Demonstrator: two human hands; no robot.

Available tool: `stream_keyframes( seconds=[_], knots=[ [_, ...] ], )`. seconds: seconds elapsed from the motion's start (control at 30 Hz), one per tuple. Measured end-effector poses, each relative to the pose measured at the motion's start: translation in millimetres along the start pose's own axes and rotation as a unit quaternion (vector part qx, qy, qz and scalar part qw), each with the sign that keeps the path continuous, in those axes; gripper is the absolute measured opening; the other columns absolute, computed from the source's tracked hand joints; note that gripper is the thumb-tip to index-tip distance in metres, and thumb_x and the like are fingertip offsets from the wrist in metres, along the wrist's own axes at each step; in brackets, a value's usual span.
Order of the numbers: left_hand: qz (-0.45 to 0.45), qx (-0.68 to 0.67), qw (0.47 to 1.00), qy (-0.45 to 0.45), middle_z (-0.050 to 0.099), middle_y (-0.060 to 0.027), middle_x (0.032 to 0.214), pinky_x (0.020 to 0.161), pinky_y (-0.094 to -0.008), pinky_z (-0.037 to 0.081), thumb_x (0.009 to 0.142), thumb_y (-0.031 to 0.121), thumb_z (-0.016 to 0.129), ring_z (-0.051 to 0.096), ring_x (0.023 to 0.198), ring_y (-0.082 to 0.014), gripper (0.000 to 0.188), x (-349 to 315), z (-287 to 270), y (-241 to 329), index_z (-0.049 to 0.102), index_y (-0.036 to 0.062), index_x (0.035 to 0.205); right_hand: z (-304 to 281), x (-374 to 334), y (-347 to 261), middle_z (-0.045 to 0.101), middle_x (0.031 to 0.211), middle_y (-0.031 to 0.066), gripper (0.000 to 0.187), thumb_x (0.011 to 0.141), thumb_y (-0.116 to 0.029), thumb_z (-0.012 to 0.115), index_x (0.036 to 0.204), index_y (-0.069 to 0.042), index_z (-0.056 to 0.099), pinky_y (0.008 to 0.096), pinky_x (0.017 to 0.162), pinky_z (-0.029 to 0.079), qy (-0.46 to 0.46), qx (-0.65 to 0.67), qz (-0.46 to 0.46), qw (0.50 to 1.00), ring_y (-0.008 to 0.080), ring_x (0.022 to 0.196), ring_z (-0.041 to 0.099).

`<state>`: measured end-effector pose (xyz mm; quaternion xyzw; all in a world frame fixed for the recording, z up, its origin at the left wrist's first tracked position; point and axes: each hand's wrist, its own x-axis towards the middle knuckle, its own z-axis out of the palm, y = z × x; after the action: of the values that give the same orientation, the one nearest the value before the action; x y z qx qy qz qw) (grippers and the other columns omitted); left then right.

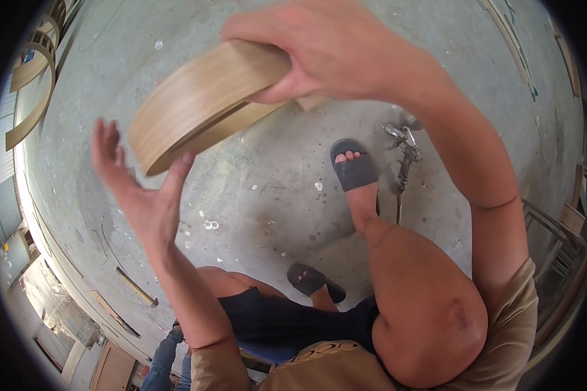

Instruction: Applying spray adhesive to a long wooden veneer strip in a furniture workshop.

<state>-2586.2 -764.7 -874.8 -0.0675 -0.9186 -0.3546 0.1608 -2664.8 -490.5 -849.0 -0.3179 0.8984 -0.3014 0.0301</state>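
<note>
1. No packages, labels, signs or screens are visible anywhere across the concrete workshop floor.
2. The only lettering is a curved dark print on the person's tan shirt [319,355], at the lower edge.

We see the right hand [326,49] gripping the upper end of a curved wood strip [202,98], fingers wrapped over its edge. The left hand [134,186] is open, its thumb touching the strip's lower end. Below the strip lies the concrete floor [261,195]. Right of the strip and lower, a foot in a dark sandal [353,166]; just beside that, a metal spray gun [406,146] on the floor. Far left of the strip, curved wood pieces [36,78].
</note>
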Motion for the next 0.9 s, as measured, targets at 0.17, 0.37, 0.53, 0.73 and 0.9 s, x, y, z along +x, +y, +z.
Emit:
stream_keyframes(
  seconds=[0.17, 0.37, 0.53, 0.73, 0.9],
  knots=[
    [0.111, 0.116, 0.987, -0.017, 0.040, -0.0152, 0.150, 0.117, -0.0460, 0.028, 0.068, 0.021, 0.088, 0.039, 0.139, -0.0301, 0.098, 17, -31, 66, 0.034, 0.0073, 0.149, -20, 11, -14, 0.060, 0.079, 0.0172, 0.021, 0.086, -0.013, 0.065, 0.097, 0.000, 0.053, 0.0426, 0.070, 0.046, 0.143, 0.034, -0.324, 0.935, 0.0343, 0.075, 0.060],
    [0.016, 0.056, 0.997, -0.044, 0.053, -0.0144, 0.138, 0.109, -0.0387, 0.038, 0.075, 0.002, 0.077, 0.049, 0.130, -0.0267, 0.080, 25, -23, 78, 0.040, 0.0083, 0.146, -15, 25, -32, 0.061, 0.095, 0.0173, 0.020, 0.084, -0.007, 0.063, 0.099, 0.002, 0.054, 0.0415, 0.072, 0.046, 0.062, 0.112, -0.321, 0.938, 0.0317, 0.083, 0.059],
    [-0.061, 0.061, 0.996, 0.000, 0.061, -0.0021, 0.095, 0.079, -0.0247, 0.046, 0.078, -0.009, 0.064, 0.058, 0.089, -0.0123, 0.059, 26, -51, 47, 0.057, 0.0084, 0.134, 4, 17, -39, 0.063, 0.104, 0.0134, 0.043, 0.078, -0.025, 0.072, 0.113, -0.004, 0.059, 0.0410, 0.081, 0.049, 0.139, 0.118, -0.231, 0.956, 0.0293, 0.096, 0.062],
    [-0.093, -0.023, 0.987, 0.132, 0.066, -0.0087, 0.114, 0.093, -0.0258, 0.047, 0.088, -0.008, 0.056, 0.062, 0.108, -0.0148, 0.039, 6, -64, -10, 0.060, 0.0001, 0.126, 90, -90, 34, 0.053, 0.136, 0.0088, 0.072, 0.068, -0.029, 0.084, 0.134, -0.020, 0.057, 0.0427, 0.105, 0.042, -0.072, -0.010, -0.067, 0.995, 0.0323, 0.126, 0.050],
    [-0.170, -0.110, 0.958, 0.203, 0.065, -0.0091, 0.115, 0.085, -0.0234, 0.046, 0.087, -0.009, 0.051, 0.063, 0.106, -0.0143, 0.042, -7, -76, -36, 0.057, 0.0000, 0.128, 135, -118, 70, 0.052, 0.138, 0.0099, 0.064, 0.072, -0.012, 0.079, 0.132, -0.020, 0.057, 0.0444, 0.110, 0.039, -0.080, -0.099, -0.074, 0.989, 0.0308, 0.129, 0.049]
  ],
)
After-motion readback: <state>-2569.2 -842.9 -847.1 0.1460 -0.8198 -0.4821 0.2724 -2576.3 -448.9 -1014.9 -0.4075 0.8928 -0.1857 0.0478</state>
